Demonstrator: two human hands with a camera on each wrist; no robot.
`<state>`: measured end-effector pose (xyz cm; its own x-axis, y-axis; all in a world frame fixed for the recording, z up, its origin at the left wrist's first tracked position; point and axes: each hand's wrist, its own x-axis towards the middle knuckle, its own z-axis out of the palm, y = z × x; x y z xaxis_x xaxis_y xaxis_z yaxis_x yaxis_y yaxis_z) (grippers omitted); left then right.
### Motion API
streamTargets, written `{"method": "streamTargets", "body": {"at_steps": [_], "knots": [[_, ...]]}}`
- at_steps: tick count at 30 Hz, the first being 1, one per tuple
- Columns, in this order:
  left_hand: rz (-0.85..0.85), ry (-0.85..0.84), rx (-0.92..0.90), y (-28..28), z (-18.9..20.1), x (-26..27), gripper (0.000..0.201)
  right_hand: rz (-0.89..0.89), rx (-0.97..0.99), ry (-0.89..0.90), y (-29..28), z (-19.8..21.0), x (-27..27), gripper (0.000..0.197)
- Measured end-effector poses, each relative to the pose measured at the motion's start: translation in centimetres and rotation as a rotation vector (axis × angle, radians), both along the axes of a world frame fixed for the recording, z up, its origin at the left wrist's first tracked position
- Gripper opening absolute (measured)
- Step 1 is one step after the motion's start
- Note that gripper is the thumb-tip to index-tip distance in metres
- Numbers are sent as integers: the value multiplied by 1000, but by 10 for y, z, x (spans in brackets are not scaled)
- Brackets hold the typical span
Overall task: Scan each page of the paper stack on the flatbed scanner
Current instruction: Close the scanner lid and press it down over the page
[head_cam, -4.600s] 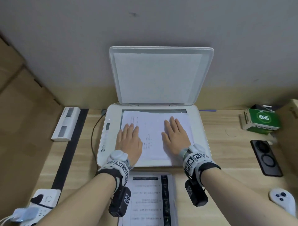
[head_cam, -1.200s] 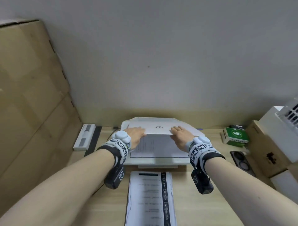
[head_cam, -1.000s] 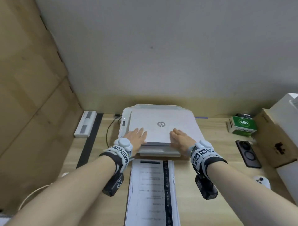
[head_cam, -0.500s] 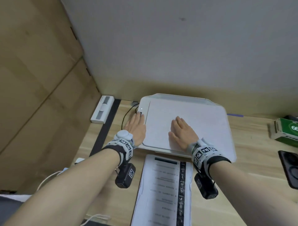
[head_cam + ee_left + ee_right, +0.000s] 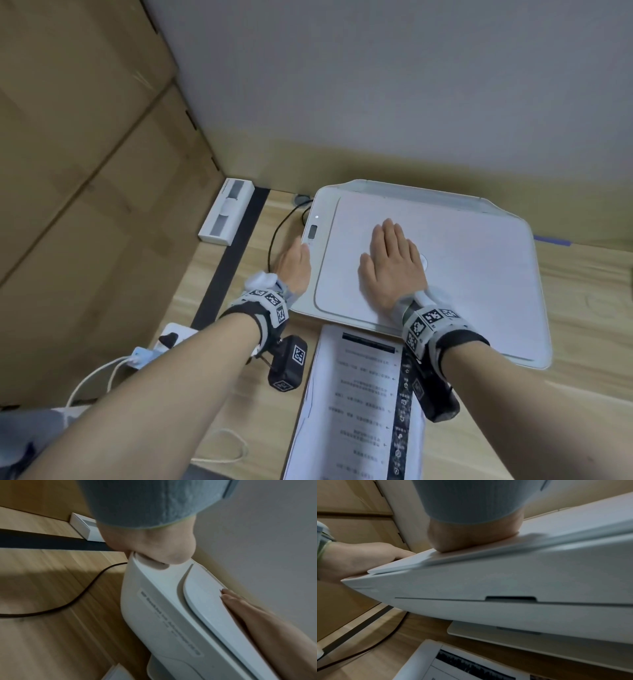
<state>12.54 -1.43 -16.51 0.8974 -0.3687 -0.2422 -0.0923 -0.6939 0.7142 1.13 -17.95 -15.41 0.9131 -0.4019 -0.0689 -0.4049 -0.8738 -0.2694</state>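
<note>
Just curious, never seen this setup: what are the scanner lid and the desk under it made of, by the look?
Scanner lid: looks like matte white moulded plastic, with smooth rounded corners and no grain.
Desk: pale wood or a wood-look laminate, with plank lines and grain streaks showing; which one the pictures cannot tell.

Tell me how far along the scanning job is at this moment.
Done: the scanner lid is down flat. No sheet under it can be seen. In hand: the right hand lies flat on the lid, while the left hand reaches its fingers to the control strip along the scanner's left edge, probably to start a scan. Left: the paper stack lies in front of the scanner on the desk, with pages to scan.
</note>
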Motion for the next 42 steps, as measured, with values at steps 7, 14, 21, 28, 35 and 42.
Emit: {"method": "streamTargets", "body": {"at_steps": [7,14,21,28,35,42], "knots": [[-13,-38,-13,1,-9,4,28,-10,0,9,1,-1,2,67],[-13,-110,13,0,-10,7,24,-19,-13,-20,0,-1,4,66],[-63,-120,76,1,-2,3,28,15,15,-1,-1,2,-6,63],[-805,-263,371,-10,39,-20,71,110,25,76,1,9,-67,65],[-1087,-254,756,-18,68,-47,96,68,20,133,1,24,-132,59],[-1040,-567,829,-33,74,-91,95,-115,-79,93,8,54,-177,30]]}}
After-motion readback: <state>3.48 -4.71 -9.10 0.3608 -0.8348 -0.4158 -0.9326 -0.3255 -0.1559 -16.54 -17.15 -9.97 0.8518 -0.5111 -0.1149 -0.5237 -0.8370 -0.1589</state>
